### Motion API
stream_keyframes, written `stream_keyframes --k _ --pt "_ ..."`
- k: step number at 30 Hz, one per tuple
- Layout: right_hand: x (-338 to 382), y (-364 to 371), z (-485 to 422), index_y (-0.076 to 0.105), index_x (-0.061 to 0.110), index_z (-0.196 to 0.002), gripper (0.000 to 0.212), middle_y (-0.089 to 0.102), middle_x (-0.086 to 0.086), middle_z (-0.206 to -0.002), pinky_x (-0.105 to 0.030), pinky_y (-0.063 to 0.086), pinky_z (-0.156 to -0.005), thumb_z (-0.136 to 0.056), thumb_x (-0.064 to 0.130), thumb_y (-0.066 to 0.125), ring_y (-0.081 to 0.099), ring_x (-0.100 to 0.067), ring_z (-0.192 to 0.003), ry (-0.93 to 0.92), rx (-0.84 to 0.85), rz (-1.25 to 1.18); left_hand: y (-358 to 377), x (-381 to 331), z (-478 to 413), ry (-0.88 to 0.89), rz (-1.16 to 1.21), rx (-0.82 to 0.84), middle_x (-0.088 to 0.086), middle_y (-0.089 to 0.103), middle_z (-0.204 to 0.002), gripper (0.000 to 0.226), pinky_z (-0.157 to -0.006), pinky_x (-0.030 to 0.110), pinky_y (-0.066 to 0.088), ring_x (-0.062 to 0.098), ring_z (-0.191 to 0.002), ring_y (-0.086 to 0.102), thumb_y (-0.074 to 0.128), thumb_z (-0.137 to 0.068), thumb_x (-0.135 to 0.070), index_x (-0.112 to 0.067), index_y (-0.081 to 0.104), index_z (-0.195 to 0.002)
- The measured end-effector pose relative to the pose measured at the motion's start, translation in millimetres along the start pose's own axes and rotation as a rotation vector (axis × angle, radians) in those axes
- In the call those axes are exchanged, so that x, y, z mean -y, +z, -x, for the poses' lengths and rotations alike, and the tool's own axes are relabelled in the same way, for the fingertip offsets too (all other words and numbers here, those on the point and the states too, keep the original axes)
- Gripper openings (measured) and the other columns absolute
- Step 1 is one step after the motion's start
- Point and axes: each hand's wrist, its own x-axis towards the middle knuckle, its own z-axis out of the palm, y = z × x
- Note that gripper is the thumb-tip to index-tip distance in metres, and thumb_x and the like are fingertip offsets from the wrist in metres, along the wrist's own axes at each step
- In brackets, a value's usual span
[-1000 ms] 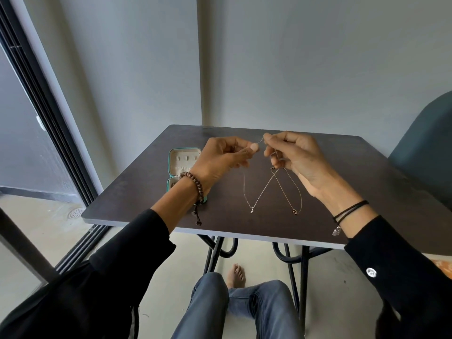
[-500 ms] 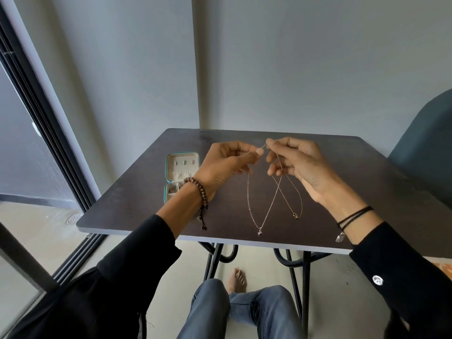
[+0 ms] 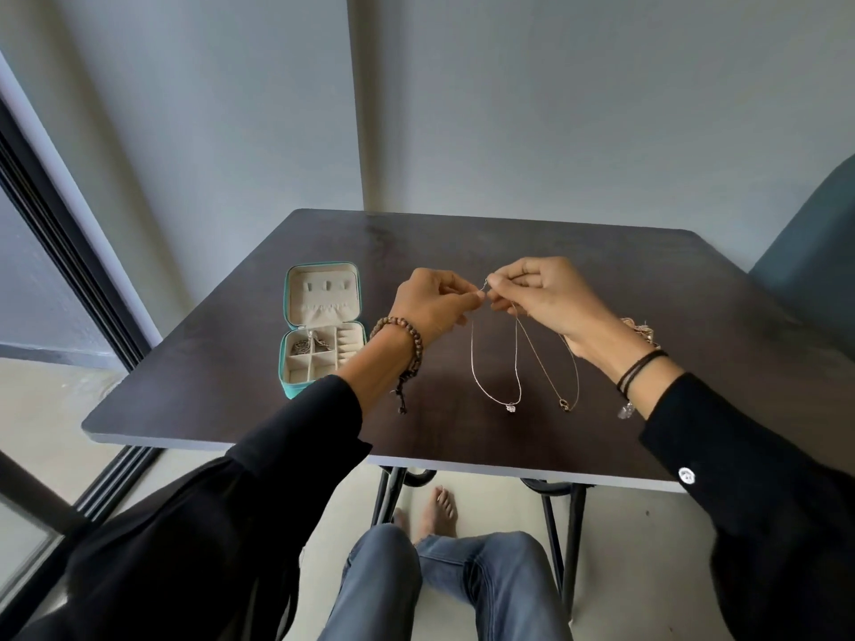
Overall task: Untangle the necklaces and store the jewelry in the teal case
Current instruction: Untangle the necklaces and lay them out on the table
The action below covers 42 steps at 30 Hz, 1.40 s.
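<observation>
Two thin chain necklaces hang from my fingertips above the dark table [image 3: 647, 279]. The left necklace [image 3: 473, 363] ends in a small pale pendant; the right necklace [image 3: 576, 367] ends in a dark ring pendant. Their strands cross just below my hands. My left hand [image 3: 435, 300] and my right hand [image 3: 541, 293] meet fingertip to fingertip, each pinching the chains' top ends. The teal case [image 3: 296, 386] lies open at the table's left, lid back, with some jewelry in its far-left compartments.
A small heap of jewelry [image 3: 641, 328] shows behind my right wrist. A teal chair back [image 3: 814, 242] stands at the right. A dark sliding-door frame [image 3: 55, 252] runs along the left. My knees and a bare foot are under the table's near edge.
The two loops have drawn apart and hang side by side, crossing only near the top. Both hands stayed pinched together at the chain ends, and the pendants hang lower.
</observation>
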Motion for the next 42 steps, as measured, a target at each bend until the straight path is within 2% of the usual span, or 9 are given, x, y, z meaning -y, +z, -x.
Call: stream_keyframes --k 5,10,14,17,23,27,30,36,42 --pt "-21 6 -35 0.076 0.017 -0.091 0.002 0.079 -0.005 -0.084 -0.03 0.058 -0.076 -0.093 0.018 0.075 0.074 -0.014 -0.079 0.009 -0.004 0.182 17 9 -32 0.012 -0.236 -0.014 0.001 0.068 -0.074 0.011 -0.075 0.035 0.061 0.016 -0.065 0.064 0.074 -0.087 -0.028 -0.017 0.074 -0.086" --pt "-42 14 -61 0.08 0.02 -0.091 0.006 0.078 0.001 -0.084 -0.024 0.052 -0.077 -0.087 0.024 0.081 0.069 -0.007 -0.079 0.008 -0.033 0.387 30 21 -53 -0.019 -0.409 -0.031 0.007 0.072 -0.101 0.01 -0.082 0.039 0.059 0.025 -0.088 0.069 0.074 -0.086 -0.026 -0.017 0.074 -0.091" --pt "-49 16 -69 0.079 0.019 -0.096 0.01 0.077 0.003 -0.089 -0.017 0.05 -0.074 -0.089 0.026 0.079 0.07 -0.009 -0.087 0.02 -0.036 0.483 33 30 -61 -0.068 -0.462 -0.035 0.005 0.07 -0.105 0.01 -0.084 0.042 0.058 0.027 -0.093 0.067 0.072 -0.086 -0.029 -0.021 0.073 -0.092" --pt "-51 16 -69 0.077 0.018 -0.099 0.012 0.074 0.005 -0.086 -0.006 0.039 -0.062 -0.09 0.026 0.077 0.066 -0.006 -0.081 0.012 -0.061 0.521 32 35 -62 -0.078 -0.464 -0.048 0.004 0.069 -0.103 0.008 -0.083 0.042 0.058 0.027 -0.093 0.067 0.071 -0.086 -0.027 -0.022 0.074 -0.092" --pt "-42 22 -57 0.076 0.022 -0.093 0.005 0.064 0.017 -0.073 0.001 0.033 -0.059 -0.091 0.026 0.076 0.059 0.006 -0.072 -0.05 -0.073 0.541 22 37 -54 -0.034 -0.404 -0.129 0.004 0.071 -0.102 0.009 -0.082 0.039 0.058 0.025 -0.092 0.068 0.07 -0.084 -0.017 -0.023 0.075 -0.087" --pt "-26 32 -41 0.076 0.024 -0.095 0.005 0.067 0.015 -0.079 -0.011 0.041 -0.067 -0.092 0.028 0.075 0.062 0.0 -0.077 -0.091 -0.037 0.51 8 36 -37 -0.001 -0.368 -0.187 0.002 0.073 -0.096 0.009 -0.083 0.039 0.058 0.022 -0.091 0.069 0.072 -0.08 -0.018 -0.025 0.077 -0.082" --pt "-8 43 -27 0.076 0.023 -0.096 0.006 0.069 0.012 -0.082 -0.008 0.041 -0.066 -0.092 0.028 0.075 0.06 0.006 -0.074 -0.149 0.006 0.496 -12 37 -20 0.028 -0.36 -0.23 0.001 0.075 -0.087 0.008 -0.08 0.035 0.059 0.018 -0.087 0.07 0.073 -0.079 -0.016 -0.022 0.078 -0.082" --pt "22 76 -4 0.076 0.022 -0.097 0.008 0.071 0.013 -0.084 -0.02 0.054 -0.078 -0.092 0.028 0.074 0.066 0.001 -0.078 -0.238 0.109 0.471 -64 49 17 0.012 -0.351 -0.281 -0.001 0.073 -0.084 0.007 -0.081 0.028 0.056 0.013 -0.086 0.068 0.076 -0.08 -0.015 -0.018 0.078 -0.086" --pt "46 118 4 0.076 0.018 -0.102 0.012 0.073 0.007 -0.094 -0.011 0.049 -0.07 -0.095 0.026 0.07 0.068 -0.008 -0.086 -0.363 0.236 0.556 -118 73 43 -0.113 -0.347 -0.353 0.002 0.074 -0.098 0.012 -0.081 0.039 0.06 0.018 -0.087 0.069 0.08 -0.078 -0.015 -0.026 0.074 -0.079"
